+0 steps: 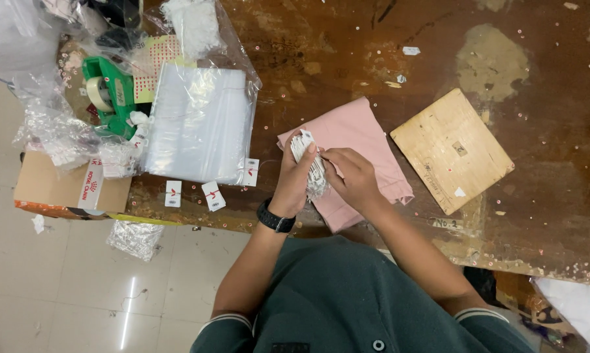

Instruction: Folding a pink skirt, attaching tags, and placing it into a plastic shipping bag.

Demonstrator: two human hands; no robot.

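Hands meet over a worn brown worktable [347, 59], seen from above the person's head. The left hand [293, 183], a black watch [275, 219] on its wrist, is closed around a thick bundle of small white tags [310, 163], held upright just above the near edge of a folded pink garment [357, 134]. The right hand [350, 176] presses against the bundle's side, its fingers curled narrow as if pinching at a single tag; whether one is actually caught between the fingertips cannot be made out.

Left of the garment lies a stack of clear plastic bags [200, 124], and beyond it a green tape dispenser [108, 91] among crumpled plastic wrap. Three loose tags [213, 195] sit at the table's front edge, close to the drop. A square wooden board [452, 150] rests to the right of the garment, a little apart from it. A cardboard box [59, 189] stands lower down on the left, below the table's edge.

In my judgement the bundle is the risk: it looks loose and fanned at the top, so a tug from the right hand could pull several tags at once or spill the lot across the garment. The loose tags near the edge could also be brushed to the floor by a forearm.
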